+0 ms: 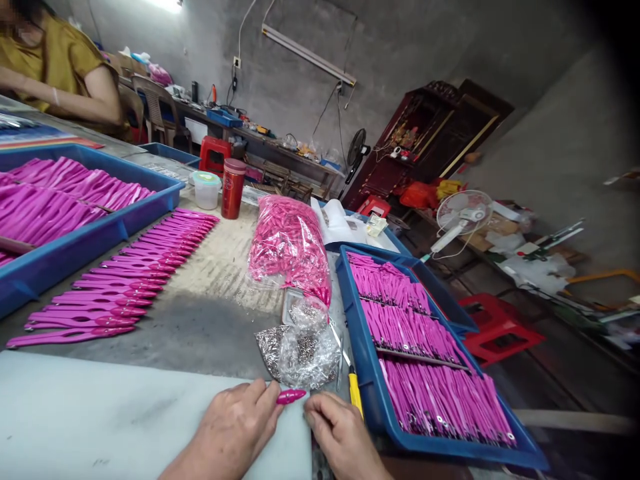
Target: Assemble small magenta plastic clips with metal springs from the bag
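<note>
Two hands low at the surface's near edge — left hand (235,427) pinching one small pink cap (291,397), right hand (340,433) curled with fingertips together just beside it. I'd keep the cap steady — pinch near its base. Three blue trays (373,393), two bags.

Both hands low at the near edge

Our left hand (235,427) rests knuckles up with fingertips pinched together; our right hand (343,437) lies just beside it, fingers curled inward
</note>
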Action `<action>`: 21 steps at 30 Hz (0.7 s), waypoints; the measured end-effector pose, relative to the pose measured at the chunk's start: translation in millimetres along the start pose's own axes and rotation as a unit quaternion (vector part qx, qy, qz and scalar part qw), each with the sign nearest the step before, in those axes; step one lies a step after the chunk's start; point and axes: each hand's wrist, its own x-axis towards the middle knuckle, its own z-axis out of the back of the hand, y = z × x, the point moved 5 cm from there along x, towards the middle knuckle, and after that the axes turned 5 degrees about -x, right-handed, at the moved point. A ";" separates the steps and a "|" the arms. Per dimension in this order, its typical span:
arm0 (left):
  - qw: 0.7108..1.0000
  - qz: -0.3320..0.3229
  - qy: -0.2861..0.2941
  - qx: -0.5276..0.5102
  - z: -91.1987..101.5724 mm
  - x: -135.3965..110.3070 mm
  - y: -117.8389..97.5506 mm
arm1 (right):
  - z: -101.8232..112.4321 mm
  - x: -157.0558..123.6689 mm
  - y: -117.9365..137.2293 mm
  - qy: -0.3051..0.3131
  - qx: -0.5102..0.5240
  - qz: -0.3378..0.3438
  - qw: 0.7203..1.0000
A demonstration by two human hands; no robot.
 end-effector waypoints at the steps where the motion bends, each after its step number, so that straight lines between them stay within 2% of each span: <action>1: 1.000 -0.001 0.002 0.001 -0.5 -0.4 0.2 | 1.2 -0.5 -0.9 0.000 0.003 -0.002 1.000; 5: 1.000 0.001 0.005 0.004 -1.4 -0.3 0.7 | 0.2 -2.4 -2.9 -0.010 -0.016 0.001 1.000; 10: 1.000 -0.003 -0.004 0.002 0.3 0.7 -0.1 | -1.5 -3.5 -4.4 -0.037 -0.039 0.036 0.998; 14: 1.000 0.003 0.001 0.003 0.5 1.2 0.1 | 1.9 -4.7 -10.8 -0.055 -0.046 0.013 0.997; 18: 1.000 -0.003 -0.007 0.011 1.9 1.5 0.0 | 2.7 -7.2 -13.3 -0.045 -0.065 0.003 0.997; 21: 1.000 -0.007 -0.011 0.009 2.5 1.8 -0.1 | 5.3 -10.0 -15.8 -0.072 -0.075 0.003 0.995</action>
